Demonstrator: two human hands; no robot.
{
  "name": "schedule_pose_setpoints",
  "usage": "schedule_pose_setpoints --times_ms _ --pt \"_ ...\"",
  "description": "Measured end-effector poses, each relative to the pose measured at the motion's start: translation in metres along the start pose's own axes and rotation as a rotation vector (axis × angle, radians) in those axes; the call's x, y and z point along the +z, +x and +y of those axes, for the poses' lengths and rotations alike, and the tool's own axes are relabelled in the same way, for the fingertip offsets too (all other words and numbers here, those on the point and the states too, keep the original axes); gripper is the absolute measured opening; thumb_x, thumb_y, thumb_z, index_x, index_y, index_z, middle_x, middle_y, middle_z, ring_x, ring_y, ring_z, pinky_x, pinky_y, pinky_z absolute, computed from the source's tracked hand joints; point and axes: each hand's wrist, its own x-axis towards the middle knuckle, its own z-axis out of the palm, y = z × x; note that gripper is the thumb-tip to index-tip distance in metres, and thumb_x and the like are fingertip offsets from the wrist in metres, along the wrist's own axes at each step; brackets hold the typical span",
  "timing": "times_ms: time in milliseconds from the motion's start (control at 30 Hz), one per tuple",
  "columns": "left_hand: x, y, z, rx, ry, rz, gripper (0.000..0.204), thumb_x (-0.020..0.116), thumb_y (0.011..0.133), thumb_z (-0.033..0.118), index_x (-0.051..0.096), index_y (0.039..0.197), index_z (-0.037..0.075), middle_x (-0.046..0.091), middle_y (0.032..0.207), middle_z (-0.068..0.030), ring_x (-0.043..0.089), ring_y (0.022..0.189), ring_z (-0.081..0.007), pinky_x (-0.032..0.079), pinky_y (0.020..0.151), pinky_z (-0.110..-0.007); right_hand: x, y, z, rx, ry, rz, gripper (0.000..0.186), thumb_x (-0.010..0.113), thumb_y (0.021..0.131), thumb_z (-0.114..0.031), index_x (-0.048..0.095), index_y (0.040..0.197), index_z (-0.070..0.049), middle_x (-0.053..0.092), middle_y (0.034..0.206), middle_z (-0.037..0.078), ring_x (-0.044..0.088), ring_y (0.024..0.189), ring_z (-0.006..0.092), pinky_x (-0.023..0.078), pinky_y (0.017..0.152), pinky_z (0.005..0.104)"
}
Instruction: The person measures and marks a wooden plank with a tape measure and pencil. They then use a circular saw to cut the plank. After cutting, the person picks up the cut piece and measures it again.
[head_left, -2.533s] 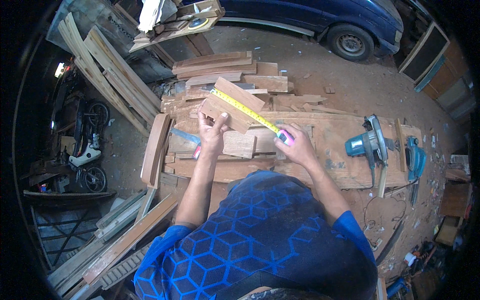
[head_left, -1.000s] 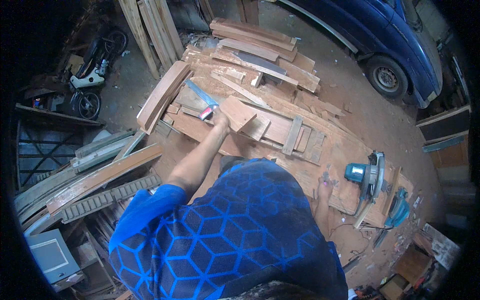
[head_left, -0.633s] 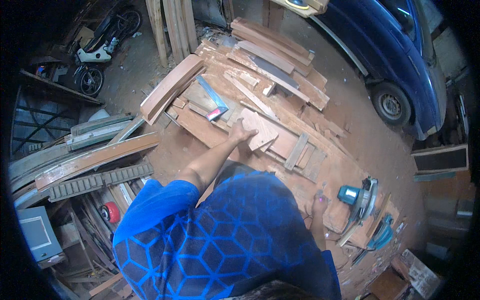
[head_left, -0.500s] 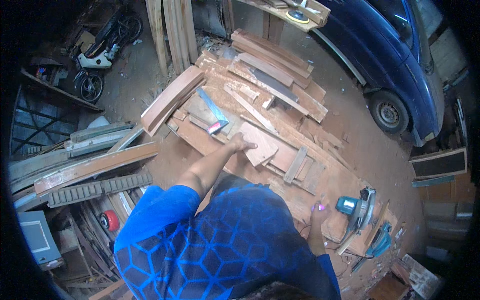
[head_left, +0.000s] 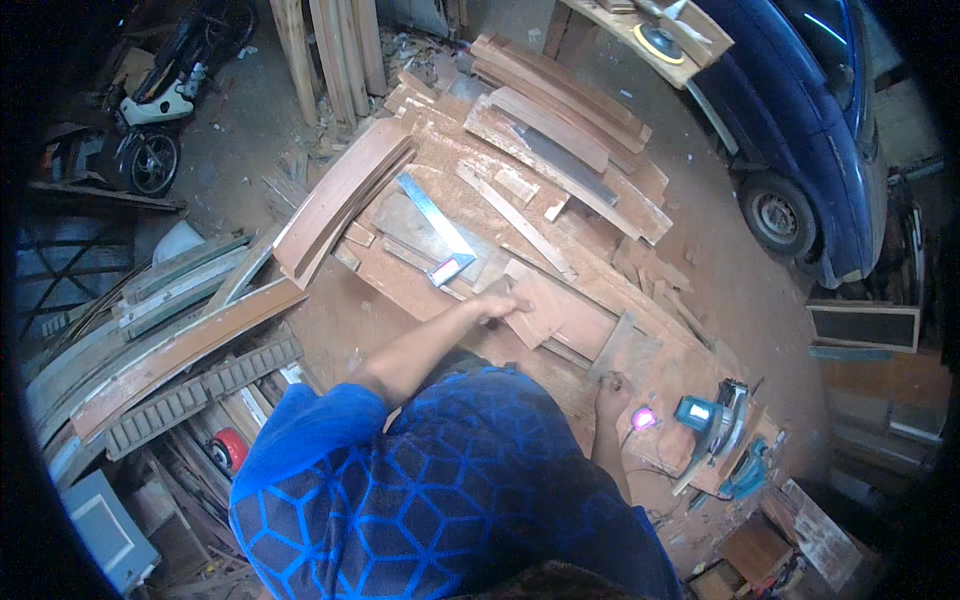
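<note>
A short, flat wooden board (head_left: 537, 315) lies across longer planks on the cluttered work surface. My left hand (head_left: 492, 302) is closed on its left edge, thumb on top. Farther right, my right hand (head_left: 612, 390) is curled just below the near end of a narrow wooden strip (head_left: 613, 343); what its fingers hold, if anything, is too small to make out. A small object glowing pink (head_left: 643, 418) lies to the right of that hand. Beyond my left hand rests a try square (head_left: 438, 225) with a blue-tinted blade.
A teal circular saw (head_left: 708, 418) stands at the right, with another teal power tool (head_left: 748, 470) behind it. Stacked planks (head_left: 560, 95) cover the far side, and thick boards (head_left: 345, 200) lie left. A blue car (head_left: 800, 130) is parked at the far right.
My right hand has moved left and away from me, leaving the glowing pink object and coming near the wooden strip. My left hand still grips the short board. The whole view has shifted slightly.
</note>
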Motion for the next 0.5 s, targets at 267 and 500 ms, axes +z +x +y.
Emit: schedule_pose_setpoints --times_ms 267,500 --pt "-0.231 0.057 0.018 0.088 -0.284 0.294 0.081 0.082 0.085 0.044 0.050 0.145 0.000 0.071 0.114 -0.0156 0.072 0.081 -0.0215 0.056 0.050 -0.030 0.012 -0.028 -0.079 0.261 -0.001 -0.033 0.033 0.074 0.091 -0.019 0.070 0.113 0.005 0.070 0.107 0.017 0.067 0.092 0.0255 0.054 0.083 0.0356" --pt "-0.347 0.181 0.023 0.124 0.278 0.443 0.094 0.082 0.083 0.043 0.038 0.151 -0.004 0.064 0.129 -0.0259 0.069 0.105 -0.0325 0.060 0.078 -0.044 0.050 -0.034 -0.121 0.418 0.160 -0.042 0.028 0.076 0.092 -0.018 0.071 0.109 0.002 0.071 0.099 0.008 0.064 0.091 0.0170 0.052 0.084 0.0325"
